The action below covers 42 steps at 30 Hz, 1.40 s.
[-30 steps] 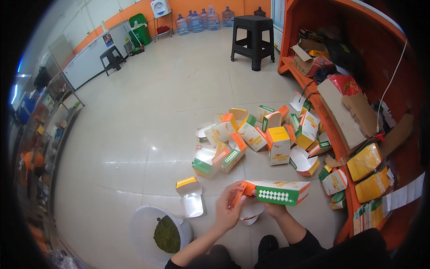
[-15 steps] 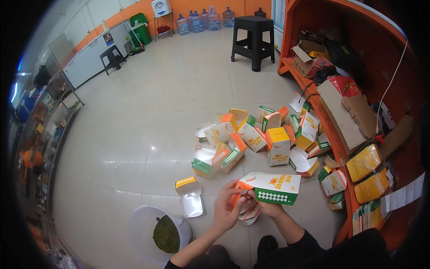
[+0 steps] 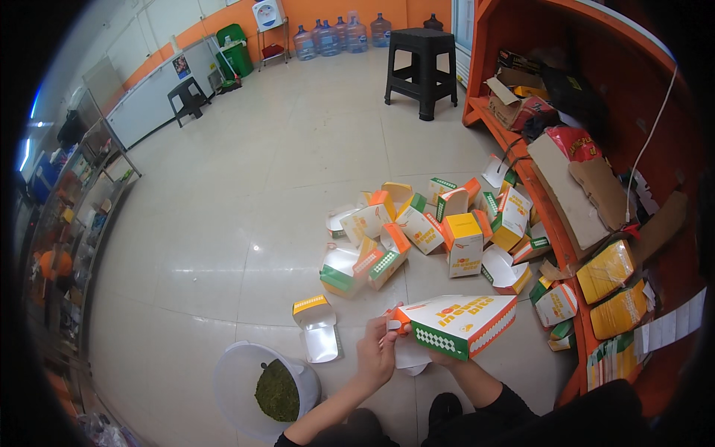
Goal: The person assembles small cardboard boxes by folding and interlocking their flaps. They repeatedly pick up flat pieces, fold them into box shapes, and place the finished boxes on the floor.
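Observation:
A cardboard food carton point(image 3: 465, 316), white, green and orange with yellow lettering, is held up in front of me. Its narrow orange end lies in the fingers of my left hand point(image 3: 378, 352), pinched around a folded flap. From below, my right hand point(image 3: 449, 363) grips the carton; most of its fingers are hidden behind the panels. Beneath the hands, another carton point(image 3: 414, 361) shows only in part. An opened carton point(image 3: 322, 344) with a pale shiny inside lies on the floor left of my hands.
Several folded cartons point(image 3: 465, 246) lie heaped on the tiled floor ahead. At lower left stands a whitish bucket point(image 3: 309, 384) with dark green stuff inside. An orange shelf point(image 3: 536, 197) with cardboard and wrapped yellow packs point(image 3: 605, 270) runs along the right. A black stool point(image 3: 421, 67) stands farther off.
The carton in my hands has turned and tipped, so its green and orange sides now face me. My left hand has shifted slightly on the orange end.

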Available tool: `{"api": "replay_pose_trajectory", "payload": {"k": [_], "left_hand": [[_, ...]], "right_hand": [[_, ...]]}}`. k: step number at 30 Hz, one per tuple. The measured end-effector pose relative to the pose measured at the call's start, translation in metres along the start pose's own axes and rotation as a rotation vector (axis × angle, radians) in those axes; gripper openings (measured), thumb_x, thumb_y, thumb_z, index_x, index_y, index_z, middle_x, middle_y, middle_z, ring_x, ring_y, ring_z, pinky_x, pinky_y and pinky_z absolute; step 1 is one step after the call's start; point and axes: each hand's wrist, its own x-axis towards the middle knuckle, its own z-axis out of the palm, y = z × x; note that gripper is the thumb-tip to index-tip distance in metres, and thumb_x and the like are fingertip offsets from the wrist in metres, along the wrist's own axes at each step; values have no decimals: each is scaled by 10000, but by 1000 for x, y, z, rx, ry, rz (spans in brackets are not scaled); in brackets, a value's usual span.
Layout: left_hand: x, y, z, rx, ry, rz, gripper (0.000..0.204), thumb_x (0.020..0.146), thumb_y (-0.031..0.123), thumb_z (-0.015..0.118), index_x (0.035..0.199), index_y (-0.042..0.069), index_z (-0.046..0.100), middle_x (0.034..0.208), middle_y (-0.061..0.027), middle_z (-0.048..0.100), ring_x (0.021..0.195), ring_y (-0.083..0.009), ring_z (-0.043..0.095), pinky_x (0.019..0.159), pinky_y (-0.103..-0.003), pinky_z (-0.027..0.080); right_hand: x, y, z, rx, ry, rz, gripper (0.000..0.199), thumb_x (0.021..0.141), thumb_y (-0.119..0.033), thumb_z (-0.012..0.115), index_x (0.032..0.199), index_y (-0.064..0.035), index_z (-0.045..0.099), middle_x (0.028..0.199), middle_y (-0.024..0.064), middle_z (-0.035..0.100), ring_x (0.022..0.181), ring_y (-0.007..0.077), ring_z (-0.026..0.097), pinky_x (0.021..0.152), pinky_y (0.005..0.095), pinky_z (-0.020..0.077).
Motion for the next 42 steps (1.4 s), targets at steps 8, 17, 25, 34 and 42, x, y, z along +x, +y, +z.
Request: {"api": "replay_pose_trajectory", "payload": {"k": [8,17,25,34,42], "left_hand": [[-2,1,-7,51,-63,-18,166,1021,136,484,1132,36,556,900,-115,681,644,-124,619,577,-275,490],[8,-4,-14,552,-139,308,420,868,36,648,1279,84,574,1134,-88,679,984,-284,672,1109,-602,242],[9,-5,-16,624,-185,444,444,835,85,728,1246,19,575,1152,-97,671,982,-287,668,1105,-635,276],[12,-10,-21,622,-180,536,258,835,68,721,1070,-5,641,747,-86,677,714,-297,682,1119,-586,330],[14,-3,-29,452,-154,-110,135,793,99,703,854,19,613,618,-89,628,594,-217,666,701,-359,552]], "right_hand": [[-8,18,-7,-115,101,301,204,958,-167,648,1101,-25,620,972,58,654,870,131,631,806,285,526],[-16,-18,-12,-365,45,208,239,928,-168,675,1112,-28,617,1004,72,658,903,160,640,812,300,526],[-20,-32,-15,-524,28,163,283,894,-172,710,1120,-31,618,1033,86,661,932,192,650,817,311,526],[-15,-14,-15,-824,71,39,336,855,-177,750,1130,-34,619,1067,102,666,964,227,661,822,322,525],[-2,-90,19,-864,55,-243,348,839,-202,725,1120,-22,628,1102,123,649,1034,302,620,889,423,487]]}}
